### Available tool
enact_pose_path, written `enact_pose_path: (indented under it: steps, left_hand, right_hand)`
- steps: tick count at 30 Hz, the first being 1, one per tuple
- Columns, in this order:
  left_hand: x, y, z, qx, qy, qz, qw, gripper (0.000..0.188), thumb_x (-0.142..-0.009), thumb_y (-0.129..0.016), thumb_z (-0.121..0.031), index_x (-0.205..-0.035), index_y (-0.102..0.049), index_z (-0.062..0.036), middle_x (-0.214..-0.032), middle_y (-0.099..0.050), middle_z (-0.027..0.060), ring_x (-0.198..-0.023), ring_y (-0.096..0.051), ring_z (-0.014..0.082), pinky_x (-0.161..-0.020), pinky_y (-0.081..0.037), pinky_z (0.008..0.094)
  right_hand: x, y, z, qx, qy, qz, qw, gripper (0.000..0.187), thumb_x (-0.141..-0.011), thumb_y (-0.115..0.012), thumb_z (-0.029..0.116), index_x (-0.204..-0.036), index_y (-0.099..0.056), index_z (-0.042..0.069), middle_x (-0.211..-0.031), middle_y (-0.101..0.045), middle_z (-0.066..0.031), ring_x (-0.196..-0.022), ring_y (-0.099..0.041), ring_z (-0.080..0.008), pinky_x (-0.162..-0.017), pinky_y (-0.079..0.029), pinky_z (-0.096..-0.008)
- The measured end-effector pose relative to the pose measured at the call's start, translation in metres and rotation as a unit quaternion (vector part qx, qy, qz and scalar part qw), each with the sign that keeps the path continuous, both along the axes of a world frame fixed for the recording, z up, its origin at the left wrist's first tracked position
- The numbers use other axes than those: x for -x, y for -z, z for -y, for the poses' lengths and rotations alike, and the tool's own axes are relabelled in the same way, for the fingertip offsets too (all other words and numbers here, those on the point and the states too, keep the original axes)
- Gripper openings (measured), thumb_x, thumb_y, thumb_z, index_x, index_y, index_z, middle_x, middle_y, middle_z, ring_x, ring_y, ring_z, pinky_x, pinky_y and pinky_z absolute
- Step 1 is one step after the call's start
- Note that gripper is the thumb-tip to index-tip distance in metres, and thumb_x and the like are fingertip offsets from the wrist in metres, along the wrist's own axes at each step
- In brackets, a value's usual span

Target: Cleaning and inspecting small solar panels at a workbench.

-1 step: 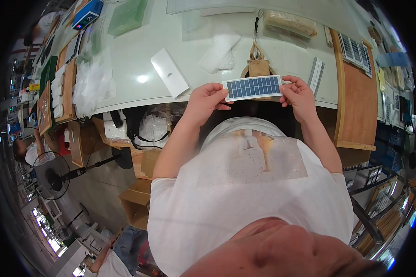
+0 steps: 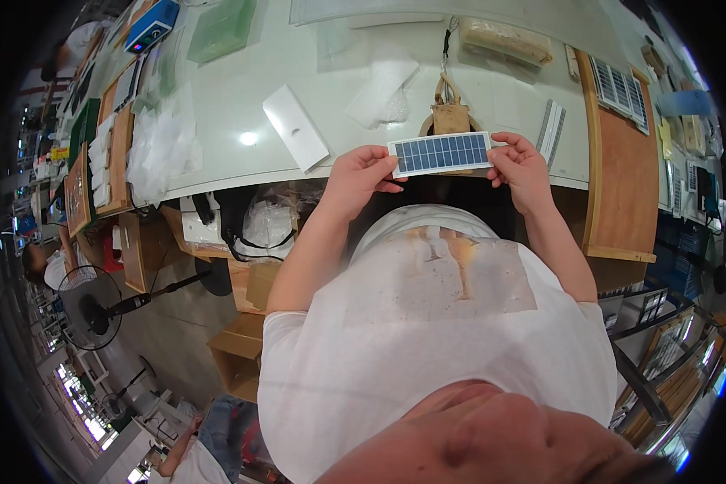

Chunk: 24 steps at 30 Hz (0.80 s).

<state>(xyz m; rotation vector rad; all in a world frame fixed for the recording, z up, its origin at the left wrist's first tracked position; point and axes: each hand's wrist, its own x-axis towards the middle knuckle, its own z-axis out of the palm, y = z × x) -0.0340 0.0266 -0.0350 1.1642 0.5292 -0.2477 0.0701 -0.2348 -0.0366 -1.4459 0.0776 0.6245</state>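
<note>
A small solar panel [image 2: 441,154], with dark blue cells and a white border, is held between my two hands just above the table's front edge. My left hand [image 2: 365,174] pinches its left end between thumb and fingers. At the opposite end, my right hand [image 2: 519,168] grips the corner in the same way. Behind the panel stands a tan block-shaped tool [image 2: 451,118] with a looped handle, hung on a cord; the panel hides its lower part. To the left lies a white box [image 2: 296,127].
Bubble wrap [image 2: 385,93] and a wrapped beige bundle [image 2: 506,42] lie farther back. Clear plastic bags [image 2: 163,153] are at the left. Grey strips [image 2: 551,133] rest beside a wooden board [image 2: 621,161] bearing more solar panels [image 2: 621,93]. A fan [image 2: 93,310] stands at left.
My hands and the solar panel stay practically in place. At the lower left, the seated person in jeans has shifted slightly.
</note>
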Motion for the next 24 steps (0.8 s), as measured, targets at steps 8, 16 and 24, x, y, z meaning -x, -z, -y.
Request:
enact_pose_path:
  steps: [8,16,24]
  left_hand:
    - [0.003,-0.001,0.003,-0.016,0.002,0.005,1.0,0.021,-0.091,-0.059,-0.011,-0.106,-0.058,0.0044,-0.091,-0.065,0.0085,-0.078,-0.065,0.0156,-0.066,-0.057,0.0268]
    - [0.002,-0.009,0.012,-0.057,0.013,0.083,0.995,0.019,-0.091,-0.059,-0.009,-0.103,-0.058,0.006,-0.088,-0.065,0.0085,-0.077,-0.064,0.0129,-0.065,-0.056,0.0255]
    - [-0.019,-0.035,0.024,-0.397,0.067,0.373,0.836,0.017,-0.075,-0.066,0.003,-0.088,-0.065,-0.0074,-0.093,-0.068,0.0047,-0.095,-0.064,0.0255,-0.087,-0.048,0.0414]
  right_hand:
    - [0.001,-0.002,0.004,0.0,-0.011,-0.017,1.0,0.032,-0.084,-0.064,0.005,-0.114,-0.053,-0.001,-0.076,-0.061,-0.0032,-0.058,-0.056,-0.0087,-0.048,-0.044,-0.0199]
    - [0.0,-0.013,0.023,-0.024,-0.059,-0.01,0.998,0.029,-0.084,-0.064,0.003,-0.111,-0.056,-0.001,-0.076,-0.06,-0.0014,-0.054,-0.051,-0.0055,-0.043,-0.037,-0.0172]
    - [-0.004,-0.025,0.049,-0.059,-0.084,0.218,0.971,0.016,-0.077,-0.061,-0.008,-0.09,-0.064,0.002,-0.094,-0.063,-0.0068,-0.071,-0.059,-0.0106,-0.058,-0.046,-0.0203]
